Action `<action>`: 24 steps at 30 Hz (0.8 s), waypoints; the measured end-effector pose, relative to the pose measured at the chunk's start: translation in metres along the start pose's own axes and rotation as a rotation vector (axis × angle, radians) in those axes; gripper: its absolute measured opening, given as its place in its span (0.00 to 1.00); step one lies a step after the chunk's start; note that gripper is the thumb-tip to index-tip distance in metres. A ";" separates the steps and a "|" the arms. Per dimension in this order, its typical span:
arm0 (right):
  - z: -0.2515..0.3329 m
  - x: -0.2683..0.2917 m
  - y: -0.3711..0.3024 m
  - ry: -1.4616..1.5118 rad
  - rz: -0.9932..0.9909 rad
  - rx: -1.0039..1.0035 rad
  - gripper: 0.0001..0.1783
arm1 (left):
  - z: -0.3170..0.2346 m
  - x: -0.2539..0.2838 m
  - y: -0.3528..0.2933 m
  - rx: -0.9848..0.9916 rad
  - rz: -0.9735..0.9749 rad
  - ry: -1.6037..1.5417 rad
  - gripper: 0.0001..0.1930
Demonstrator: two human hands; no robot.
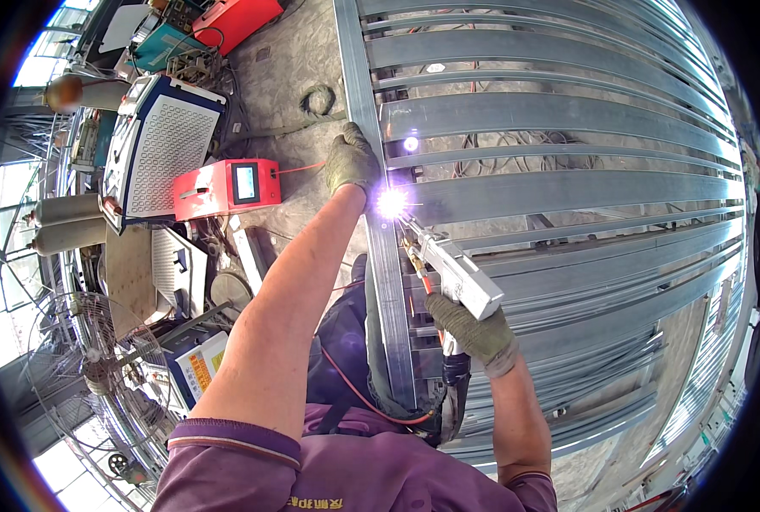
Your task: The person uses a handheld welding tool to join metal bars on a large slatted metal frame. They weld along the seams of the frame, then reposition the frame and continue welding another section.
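Right hand: the right hand (475, 331), in a rough olive-green fabric glove, is wrapped around the grip of the welding gun, right of the edge rail.
Welding gun: a white, boxy, hard-cased welding gun (458, 271) with a slim metal nozzle angled up and left to the edge rail.
Weld flash: a white-violet weld flash (391, 202) glares where the nozzle meets the edge rail, hiding the joint.
Left hand: the left hand (352, 162), in a matching glove, lies against the edge rail's left side, just above the flash; whether its fingers clamp the metal, I cannot tell.
Edge rail: a long, straight, dull-grey metal edge rail (390, 307), running up the middle.
Slats: smooth, flat grey metal slats (525, 192), wide and narrow, stretching in rows to the right of the edge rail.
Hose: a thin orange-red hose (354, 388) curving left of the edge rail's lower end.
Red unit: a glossy, box-shaped red unit (231, 189) with a small screen, left of the edge rail.
Cabinet: a white cabinet (162, 132) with a perforated panel, farther left of the edge rail.
Fan: a round wire-cage fan (98, 367), well left of the edge rail.
Floor: mottled grey concrete floor (278, 94), left of the edge rail.
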State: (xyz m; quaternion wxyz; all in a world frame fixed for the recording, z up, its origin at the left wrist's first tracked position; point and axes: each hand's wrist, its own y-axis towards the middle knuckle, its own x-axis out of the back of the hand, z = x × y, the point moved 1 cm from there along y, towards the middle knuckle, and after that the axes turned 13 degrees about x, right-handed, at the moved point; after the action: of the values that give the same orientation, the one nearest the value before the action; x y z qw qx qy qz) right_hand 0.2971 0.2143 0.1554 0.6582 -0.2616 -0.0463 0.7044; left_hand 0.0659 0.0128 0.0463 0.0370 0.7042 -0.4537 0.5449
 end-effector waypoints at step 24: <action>-0.004 0.006 -0.008 -0.056 0.064 -0.015 0.27 | 0.000 0.000 -0.001 -0.013 0.006 -0.052 0.38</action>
State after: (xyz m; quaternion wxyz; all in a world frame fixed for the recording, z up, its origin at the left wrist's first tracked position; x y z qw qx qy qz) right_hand 0.3061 0.2196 0.1537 0.6318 -0.2479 -0.0615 0.7318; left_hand 0.0664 0.0133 0.0471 0.0282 0.7166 -0.4602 0.5233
